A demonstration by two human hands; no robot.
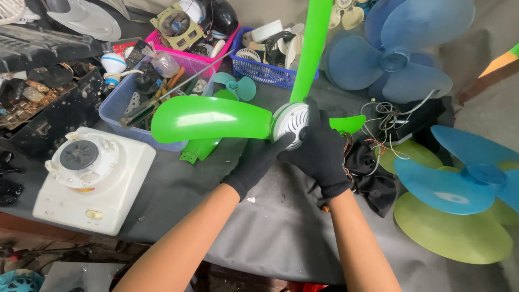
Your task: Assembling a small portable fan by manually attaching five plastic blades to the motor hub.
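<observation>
Head view: a bright green fan blade (216,116) with a white hub (289,123) is held above the dark surface (270,227). The black-gloved right hand (319,148) wraps closed around the hub; the gloved left hand (259,159) pinches its lower edge. Just behind sits a blue tray (116,105) of tools, with a white appliance base (92,178) to the left and blue fan blades (397,57) on the right.

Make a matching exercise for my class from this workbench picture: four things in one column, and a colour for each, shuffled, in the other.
Things:
1. fan held in both hands
2. gloves
3. square appliance base
4. basket of parts behind the fan

Colours:
A. black
B. white
C. bright green
D. blue

Pairs: 1-C, 2-A, 3-B, 4-D
</observation>
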